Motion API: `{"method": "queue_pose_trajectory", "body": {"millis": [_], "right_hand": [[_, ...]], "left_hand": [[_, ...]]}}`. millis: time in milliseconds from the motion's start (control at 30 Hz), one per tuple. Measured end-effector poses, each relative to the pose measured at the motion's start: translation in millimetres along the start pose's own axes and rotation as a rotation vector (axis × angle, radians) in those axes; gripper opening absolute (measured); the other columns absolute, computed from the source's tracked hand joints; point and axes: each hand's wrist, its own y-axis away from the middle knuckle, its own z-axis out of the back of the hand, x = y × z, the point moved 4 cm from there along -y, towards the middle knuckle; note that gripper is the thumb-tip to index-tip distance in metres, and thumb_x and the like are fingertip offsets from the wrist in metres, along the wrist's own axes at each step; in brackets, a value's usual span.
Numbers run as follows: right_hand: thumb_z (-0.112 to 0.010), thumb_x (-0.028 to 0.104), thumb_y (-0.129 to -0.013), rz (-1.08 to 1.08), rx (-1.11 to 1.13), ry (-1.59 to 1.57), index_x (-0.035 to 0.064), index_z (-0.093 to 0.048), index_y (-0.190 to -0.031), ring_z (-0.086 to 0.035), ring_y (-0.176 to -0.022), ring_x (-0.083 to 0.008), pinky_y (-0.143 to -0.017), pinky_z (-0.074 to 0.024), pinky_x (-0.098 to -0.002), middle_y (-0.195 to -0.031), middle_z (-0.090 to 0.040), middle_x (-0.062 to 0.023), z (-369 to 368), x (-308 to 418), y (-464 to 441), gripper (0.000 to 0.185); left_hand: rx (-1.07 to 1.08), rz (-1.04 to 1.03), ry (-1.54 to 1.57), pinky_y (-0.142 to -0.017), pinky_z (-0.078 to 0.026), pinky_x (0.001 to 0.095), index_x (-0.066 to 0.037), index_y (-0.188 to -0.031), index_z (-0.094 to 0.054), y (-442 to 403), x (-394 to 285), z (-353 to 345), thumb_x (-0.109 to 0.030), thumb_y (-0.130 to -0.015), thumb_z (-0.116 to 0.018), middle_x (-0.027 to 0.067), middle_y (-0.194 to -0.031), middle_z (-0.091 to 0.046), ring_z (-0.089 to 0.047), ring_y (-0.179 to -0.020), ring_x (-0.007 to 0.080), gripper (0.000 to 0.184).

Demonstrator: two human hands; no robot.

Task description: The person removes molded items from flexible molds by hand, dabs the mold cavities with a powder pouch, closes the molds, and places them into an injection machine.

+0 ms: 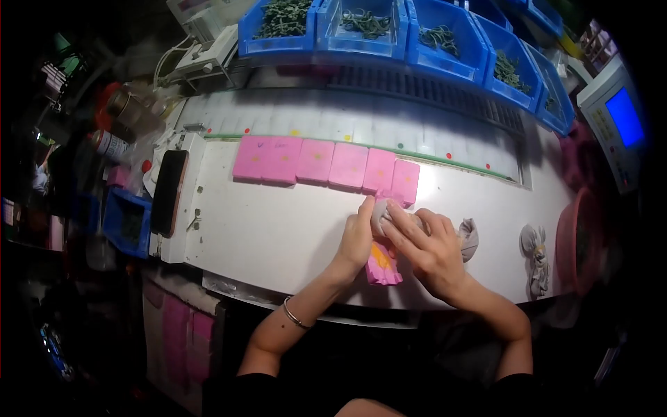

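My left hand is closed along the left side of a pink rubber mold, whose near end shows an orange-yellow patch. Fingers of my right hand are closed over a grey cloth pouch, which touches the mold and hides its middle. A second tied cloth pouch lies just right of my right hand. Beyond my hands, several pink mold blocks stand side by side in a row, the right end of it close to my fingertips.
Blue bins with small green pieces line the back. A phone lies left on a white ledge. At right are a knotted cloth, a pink bowl and a device with a blue screen. The white table's front edge runs beneath my forearms.
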Motion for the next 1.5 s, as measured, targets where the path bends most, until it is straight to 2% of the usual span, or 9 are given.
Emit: {"method": "queue_pose_trajectory", "body": {"millis": [200, 800, 867, 1000, 1100, 1200, 1267, 1400, 1500], "right_hand": [[-0.058, 0.009, -0.073, 0.054, -0.146, 0.010, 0.0079, -0.063, -0.110, -0.052, -0.090, -0.0235, -0.076, -0.0411, -0.0315, -0.124, -0.056, -0.0055, 20, 7, 3, 0.038], [-0.058, 0.012, -0.073, 0.055, -0.013, -0.023, 0.0114, -0.063, -0.110, -0.052, -0.091, -0.0225, -0.075, -0.0403, -0.0312, -0.124, -0.057, -0.0023, 4, -2, 10, 0.038], [-0.058, 0.013, -0.073, 0.033, -0.143, 0.042, 0.0118, -0.063, -0.111, -0.052, -0.090, -0.0225, -0.075, -0.0407, -0.0312, -0.123, -0.058, -0.0024, 11, -1, 9, 0.038], [-0.060, 0.011, -0.071, 0.058, -0.075, 0.028, 0.0115, -0.063, -0.111, -0.052, -0.089, -0.0227, -0.075, -0.0416, -0.0320, -0.122, -0.058, -0.0024, 3, -1, 10, 0.040], [-0.063, 0.008, -0.066, -0.039, -0.119, -0.196, 0.0102, -0.062, -0.113, -0.052, -0.088, -0.0241, -0.074, -0.0429, -0.0327, -0.124, -0.057, -0.0038, 15, -2, 15, 0.046], [-0.062, -0.001, -0.058, -0.075, 0.226, -0.366, 0.0085, -0.056, -0.121, -0.052, -0.087, -0.0265, -0.076, -0.0443, -0.0338, -0.131, -0.052, -0.0044, 12, 3, 25, 0.064], [-0.061, -0.003, -0.057, -0.103, 0.242, -0.398, 0.0084, -0.055, -0.121, -0.052, -0.088, -0.0263, -0.077, -0.0441, -0.0343, -0.131, -0.052, -0.0039, 17, 4, 25, 0.066], [-0.060, -0.006, -0.054, -0.190, 0.108, -0.428, 0.0082, -0.054, -0.122, -0.052, -0.090, -0.0261, -0.079, -0.0434, -0.0356, -0.131, -0.051, -0.0034, 26, 0, 21, 0.070], [-0.062, -0.006, -0.054, -0.086, 0.216, -0.396, 0.0086, -0.054, -0.122, -0.052, -0.089, -0.0272, -0.079, -0.0432, -0.0360, -0.131, -0.050, -0.0033, 16, 6, 24, 0.070]], "left_hand": [[0.045, -0.023, -0.063, -0.056, -0.051, 0.0270, 0.004, -0.091, -0.060, -1, -8, 8, -0.045, -0.099, -0.028, 0.0105, -0.074, -0.062, -0.062, -0.061, 0.0160, 0.059], [0.026, -0.104, 0.016, -0.058, -0.046, 0.0210, 0.004, -0.083, -0.063, -3, -7, -8, -0.041, -0.098, -0.039, 0.0053, -0.073, -0.061, -0.056, -0.066, 0.0074, 0.053], [0.047, -0.137, 0.047, -0.059, -0.046, 0.0210, 0.004, -0.083, -0.062, 0, -8, -9, -0.041, -0.098, -0.039, 0.0050, -0.073, -0.060, -0.056, -0.067, 0.0068, 0.053], [0.073, -0.242, -0.010, -0.062, -0.047, 0.0218, 0.005, -0.090, -0.062, -4, -6, -6, -0.039, -0.098, -0.038, 0.0059, -0.078, -0.062, -0.056, -0.072, 0.0077, 0.051], [0.006, -0.400, -0.067, -0.063, -0.047, 0.0223, 0.005, -0.098, -0.061, 0, -14, -3, -0.037, -0.098, -0.041, 0.0071, -0.079, -0.063, -0.056, -0.073, 0.0086, 0.047], [-0.018, -0.519, -0.183, -0.067, -0.049, 0.0249, 0.007, -0.108, -0.057, 4, -20, 2, -0.036, -0.098, -0.041, 0.0107, -0.087, -0.064, -0.059, -0.077, 0.0124, 0.048], [0.043, -0.509, -0.239, -0.069, -0.050, 0.0266, 0.010, -0.116, -0.052, 2, -15, 1, -0.037, -0.098, -0.041, 0.0130, -0.096, -0.064, -0.061, -0.083, 0.0152, 0.051], [0.046, -0.537, -0.293, -0.066, -0.049, 0.0254, 0.009, -0.117, -0.052, 1, -12, -5, -0.037, -0.097, -0.042, 0.0114, -0.093, -0.064, -0.060, -0.079, 0.0136, 0.051], [0.021, -0.494, -0.247, -0.061, -0.048, 0.0249, 0.003, -0.115, -0.058, 2, -12, -10, -0.035, -0.094, -0.050, 0.0105, -0.076, -0.065, -0.058, -0.064, 0.0105, 0.044]]}}
